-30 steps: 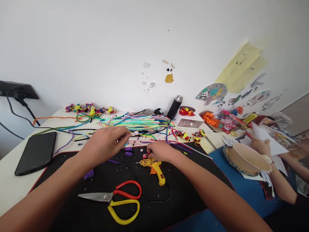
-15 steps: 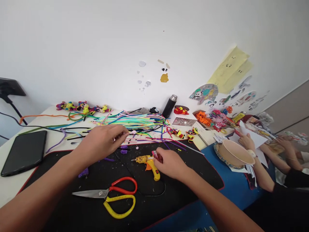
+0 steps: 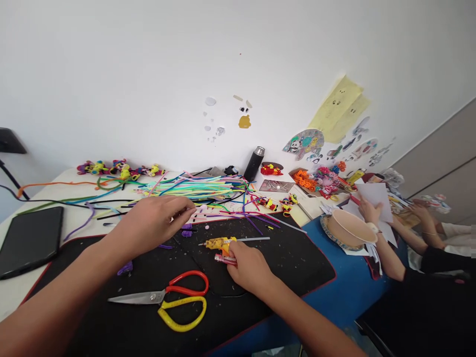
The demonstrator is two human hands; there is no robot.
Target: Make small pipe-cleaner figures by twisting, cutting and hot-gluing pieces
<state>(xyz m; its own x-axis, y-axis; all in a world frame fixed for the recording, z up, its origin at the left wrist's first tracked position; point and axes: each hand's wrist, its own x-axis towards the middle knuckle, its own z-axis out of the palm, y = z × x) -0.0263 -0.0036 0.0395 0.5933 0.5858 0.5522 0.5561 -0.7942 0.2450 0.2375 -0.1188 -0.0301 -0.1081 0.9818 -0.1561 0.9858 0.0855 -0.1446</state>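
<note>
My left hand [image 3: 159, 218] hovers over the back of the black mat, thumb and fingers pinched on a small pale pink piece [image 3: 201, 209], blurred at the fingertips. My right hand [image 3: 248, 265] is closed round the handle of a yellow glue gun [image 3: 219, 243], which it hides. A clear glue stick [image 3: 256, 239] sticks out of the gun's rear. The same hand keeps a pinkish-red lighter [image 3: 224, 259] under its fingers. Scissors [image 3: 163, 300] with one red and one yellow handle lie in front, blades leftward. Purple bits [image 3: 187, 230] and a small pink bead [image 3: 207, 227] rest on the mat.
Many coloured pipe cleaners [image 3: 193, 187] are piled along the wall. A black phone [image 3: 31, 242] lies left; a black flask [image 3: 255, 164] stands at the back. Small figures [image 3: 121, 169] line the wall. At right, a co-worker's hand [image 3: 370, 210] holds paper beside a beige bowl [image 3: 351, 230].
My right hand has moved down from above the glue gun onto its handle, the lighter still in its fingers. The glue stick now shows behind the gun. The view has shifted slightly.
</note>
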